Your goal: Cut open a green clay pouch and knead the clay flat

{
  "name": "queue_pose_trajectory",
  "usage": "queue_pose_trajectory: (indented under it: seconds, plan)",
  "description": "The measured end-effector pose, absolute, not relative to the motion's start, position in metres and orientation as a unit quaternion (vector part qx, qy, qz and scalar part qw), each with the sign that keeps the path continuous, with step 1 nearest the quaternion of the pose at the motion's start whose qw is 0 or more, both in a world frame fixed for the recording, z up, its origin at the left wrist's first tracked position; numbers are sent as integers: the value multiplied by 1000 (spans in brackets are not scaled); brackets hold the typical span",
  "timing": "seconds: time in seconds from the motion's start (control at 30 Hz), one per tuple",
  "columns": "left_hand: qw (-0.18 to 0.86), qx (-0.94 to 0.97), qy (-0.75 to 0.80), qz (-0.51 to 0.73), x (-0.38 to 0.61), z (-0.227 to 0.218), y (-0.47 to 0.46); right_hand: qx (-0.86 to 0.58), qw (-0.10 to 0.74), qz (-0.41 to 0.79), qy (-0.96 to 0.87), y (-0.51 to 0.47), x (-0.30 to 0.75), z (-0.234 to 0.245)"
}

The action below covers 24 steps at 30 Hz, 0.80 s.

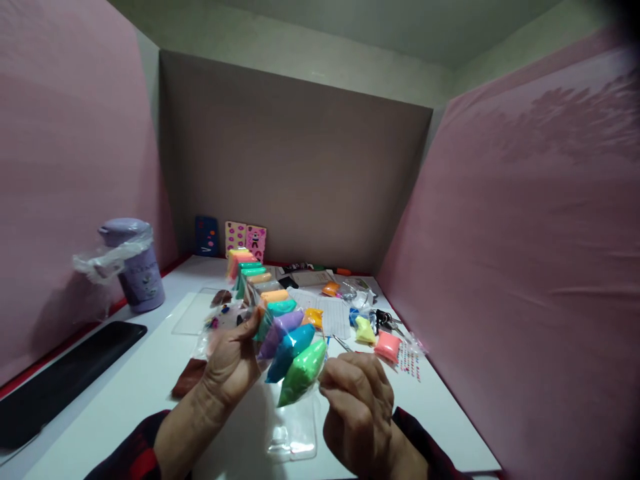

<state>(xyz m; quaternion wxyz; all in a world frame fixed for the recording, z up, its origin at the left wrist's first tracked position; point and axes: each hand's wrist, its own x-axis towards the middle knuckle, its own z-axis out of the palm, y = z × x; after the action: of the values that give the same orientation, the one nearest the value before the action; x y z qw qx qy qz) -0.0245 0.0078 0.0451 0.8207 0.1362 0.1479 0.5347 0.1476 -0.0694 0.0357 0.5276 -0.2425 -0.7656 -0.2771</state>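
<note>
A long strip of joined clear packets of coloured modelling clay (281, 333) stretches away from me above the table. My left hand (233, 363) grips the strip from its left side, thumb on top. Closest to me is the bright green packet (303, 373), followed by blue, purple and teal ones. My right hand (357, 400) is closed, its fingertips pinching the clear edge of the green packet. Below the strip a clear phone case (291, 427) lies on the white table (235, 437). Part of the strip near my left thumb is hidden.
A purple tumbler (137, 267) and a black slab (65, 383) are on the left. Loose yellow (365, 330) and coral (387, 345) clay packets lie right, near keys (385, 320). Decorated phone cases (245, 240) lean at the back. Pink walls flank the table.
</note>
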Motion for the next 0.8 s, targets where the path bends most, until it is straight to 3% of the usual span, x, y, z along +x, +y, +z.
queue_pose_trajectory:
  seconds: [0.23, 0.43, 0.8]
  plan:
    - [816, 127, 196, 529, -25, 51, 5, -205, 476, -252, -817, -74, 145, 29]
    - [811, 124, 198, 536, -27, 41, 13, -179, 506, -261, -802, -65, 151, 23]
    - [826, 139, 200, 508, -15, 58, 10, -181, 562, -142, -794, -69, 148, 28]
